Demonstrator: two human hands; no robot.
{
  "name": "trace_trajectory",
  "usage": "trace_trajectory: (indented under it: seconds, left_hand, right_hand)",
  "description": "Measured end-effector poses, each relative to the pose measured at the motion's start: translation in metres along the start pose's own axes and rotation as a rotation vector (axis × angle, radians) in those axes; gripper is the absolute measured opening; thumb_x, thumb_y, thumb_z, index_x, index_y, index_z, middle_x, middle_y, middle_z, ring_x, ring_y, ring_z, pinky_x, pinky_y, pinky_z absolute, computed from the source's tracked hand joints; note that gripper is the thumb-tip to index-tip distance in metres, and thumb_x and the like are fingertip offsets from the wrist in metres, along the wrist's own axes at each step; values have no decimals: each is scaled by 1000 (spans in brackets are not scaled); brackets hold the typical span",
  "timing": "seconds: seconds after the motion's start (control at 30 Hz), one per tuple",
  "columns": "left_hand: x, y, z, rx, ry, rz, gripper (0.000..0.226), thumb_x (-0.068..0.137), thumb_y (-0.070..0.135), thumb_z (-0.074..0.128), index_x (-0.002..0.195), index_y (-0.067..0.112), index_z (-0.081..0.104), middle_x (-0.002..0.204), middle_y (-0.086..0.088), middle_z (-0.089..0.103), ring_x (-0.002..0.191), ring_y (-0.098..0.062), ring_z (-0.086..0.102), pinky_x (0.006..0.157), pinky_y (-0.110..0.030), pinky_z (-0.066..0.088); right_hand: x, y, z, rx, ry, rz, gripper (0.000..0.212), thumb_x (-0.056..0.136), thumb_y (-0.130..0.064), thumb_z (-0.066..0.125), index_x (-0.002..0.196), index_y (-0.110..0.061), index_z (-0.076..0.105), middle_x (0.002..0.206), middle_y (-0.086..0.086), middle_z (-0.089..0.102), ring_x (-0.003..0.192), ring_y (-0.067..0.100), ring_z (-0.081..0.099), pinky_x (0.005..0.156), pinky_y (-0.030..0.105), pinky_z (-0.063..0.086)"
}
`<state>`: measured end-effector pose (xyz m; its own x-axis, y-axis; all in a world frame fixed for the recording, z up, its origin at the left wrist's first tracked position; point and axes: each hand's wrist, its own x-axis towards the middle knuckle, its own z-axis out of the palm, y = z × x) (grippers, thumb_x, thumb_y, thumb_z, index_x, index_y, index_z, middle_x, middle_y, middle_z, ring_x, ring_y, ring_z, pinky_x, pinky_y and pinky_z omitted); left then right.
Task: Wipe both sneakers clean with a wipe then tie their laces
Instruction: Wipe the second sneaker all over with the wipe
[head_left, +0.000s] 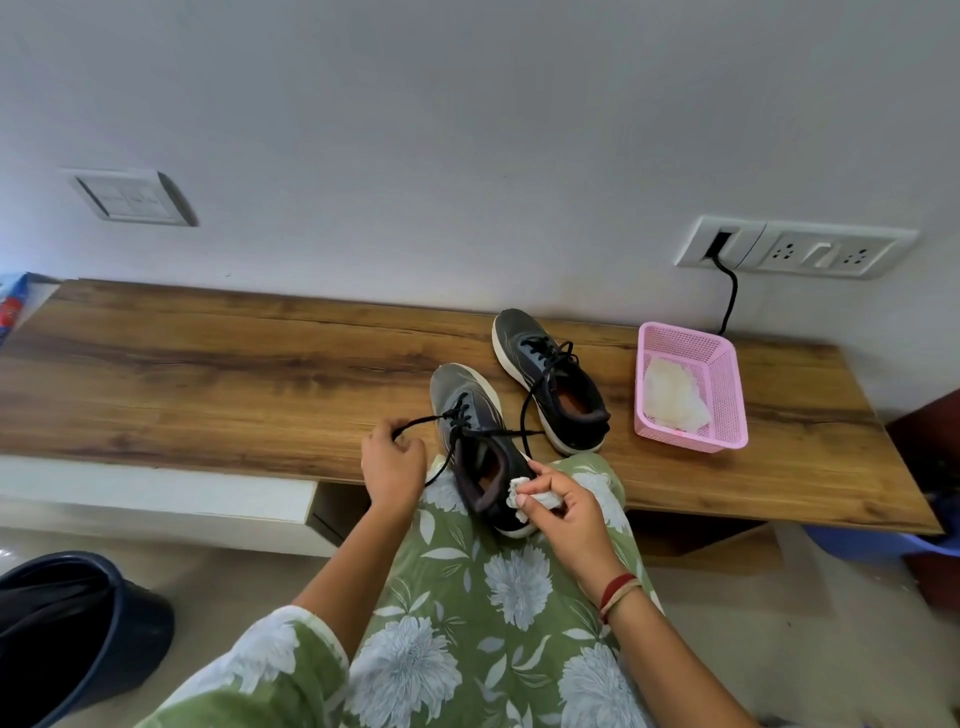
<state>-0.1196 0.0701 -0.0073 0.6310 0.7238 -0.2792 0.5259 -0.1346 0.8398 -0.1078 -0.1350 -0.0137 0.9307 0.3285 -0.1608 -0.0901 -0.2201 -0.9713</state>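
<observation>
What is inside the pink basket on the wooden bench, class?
A crumpled heap of white wipes lies in the pink basket. The basket floor beneath the heap is covered, so anything under it cannot be seen.

The left hand is held up with its back to the camera, fingers curled and pinching a black lace. Its forearm is bare below a green floral sleeve. The right hand sits near it and slightly lower, thumb and fingers curled round a crumpled wipe, with thread bands at the wrist.
</observation>
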Motion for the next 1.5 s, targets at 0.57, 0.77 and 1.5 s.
trace_trajectory:
  seconds: [0.57, 0.77, 1.5]
  left_hand:
    - [-11, 28, 15, -288, -223, -5, 10, 100, 16, 44, 103, 10, 51, 85, 1, 61, 79, -13, 61, 76, -34, 54]
    - [-6, -7, -2, -380, -302, -150, 6, 98, 15, 49, 92, 16, 48, 73, 0, 48, 60, -10, 48, 53, -21, 40]
    - [13, -17, 9, -9, -265, 44, 17, 85, 3, 58, 75, 16, 53, 76, -7, 63, 77, -23, 62, 70, -33, 50]
  right_hand:
    - [0, 2, 0, 4, -1, -12, 19, 79, -9, 71, 75, -27, 70, 117, -15, 56, 117, -1, 50, 99, 31, 43]
    - [0, 0, 0, -45, -4, -17, 19, 79, -10, 70, 77, -29, 69, 121, -9, 56, 115, -5, 49, 98, 27, 41]
    - [34, -52, -15, 297, 11, 290, 12, 87, -3, 58, 96, -7, 64, 107, 8, 65, 77, 16, 61, 74, 29, 53]
